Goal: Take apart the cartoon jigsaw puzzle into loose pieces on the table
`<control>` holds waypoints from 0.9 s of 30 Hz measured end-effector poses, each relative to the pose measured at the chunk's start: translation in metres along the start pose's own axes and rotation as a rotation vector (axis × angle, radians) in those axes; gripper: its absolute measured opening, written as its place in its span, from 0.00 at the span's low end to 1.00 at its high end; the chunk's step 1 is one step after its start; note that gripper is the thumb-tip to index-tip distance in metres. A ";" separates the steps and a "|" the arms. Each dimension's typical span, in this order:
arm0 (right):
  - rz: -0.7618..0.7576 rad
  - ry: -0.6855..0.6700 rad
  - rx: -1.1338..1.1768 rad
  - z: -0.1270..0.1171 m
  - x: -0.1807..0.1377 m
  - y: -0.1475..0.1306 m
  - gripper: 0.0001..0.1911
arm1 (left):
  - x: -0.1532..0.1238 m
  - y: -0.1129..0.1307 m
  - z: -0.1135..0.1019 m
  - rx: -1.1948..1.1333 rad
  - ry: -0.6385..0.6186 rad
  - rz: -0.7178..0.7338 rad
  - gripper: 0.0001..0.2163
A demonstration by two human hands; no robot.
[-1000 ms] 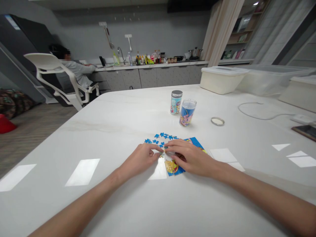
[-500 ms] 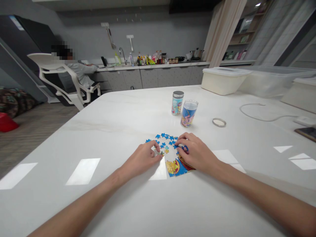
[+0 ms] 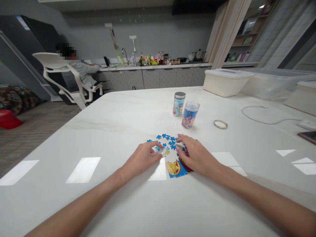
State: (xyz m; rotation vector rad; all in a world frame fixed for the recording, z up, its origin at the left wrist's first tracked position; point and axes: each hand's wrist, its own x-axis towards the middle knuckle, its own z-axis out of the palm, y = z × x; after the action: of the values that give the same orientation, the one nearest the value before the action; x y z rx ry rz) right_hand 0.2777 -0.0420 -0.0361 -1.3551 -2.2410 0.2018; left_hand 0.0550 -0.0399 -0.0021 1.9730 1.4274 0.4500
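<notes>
My left hand (image 3: 144, 156) rests at the left of a cluster of loose blue jigsaw pieces (image 3: 172, 143). Its thumb and index finger are apart, with a pale yellowish jigsaw piece (image 3: 164, 153) lying close to their tips. My right hand (image 3: 196, 152) arches over the right side of the cluster, thumb and forefinger spread, and I see nothing gripped between them. Beneath it, partly covered by the palm and thumb, lies a joined section of puzzle (image 3: 176, 169) showing a yellow figure, red and blue.
Beyond the pieces stand a lidded picture tin (image 3: 178, 104) and a clear-topped jar (image 3: 190, 115). A ring-shaped lid (image 3: 220, 124) lies right of them. Farther right are a cable (image 3: 266, 123), a phone (image 3: 308, 136) and a cream box (image 3: 225, 84). A person (image 3: 85, 72) sits at the back left.
The fingers of my right hand have spread wider apart. My left thumb and index finger have shifted slightly by the pale piece. The view has turned a little to the left.
</notes>
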 end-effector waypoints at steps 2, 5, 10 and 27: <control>0.004 -0.002 -0.040 0.002 0.000 0.003 0.16 | 0.000 0.001 -0.001 0.039 0.064 -0.035 0.12; -0.021 -0.070 -0.066 0.004 -0.001 0.004 0.19 | 0.001 -0.002 -0.002 0.148 0.128 -0.066 0.13; -0.004 -0.207 -0.056 0.003 -0.002 0.002 0.26 | 0.004 -0.017 0.003 0.386 0.214 -0.041 0.15; -0.111 -0.218 0.060 0.002 -0.004 0.001 0.23 | 0.004 -0.015 0.007 0.578 0.149 0.035 0.16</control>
State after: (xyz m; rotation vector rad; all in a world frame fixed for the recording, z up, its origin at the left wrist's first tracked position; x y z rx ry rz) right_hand 0.2792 -0.0442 -0.0397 -1.2234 -2.4605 0.3907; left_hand 0.0497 -0.0355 -0.0175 2.4581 1.7635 0.2122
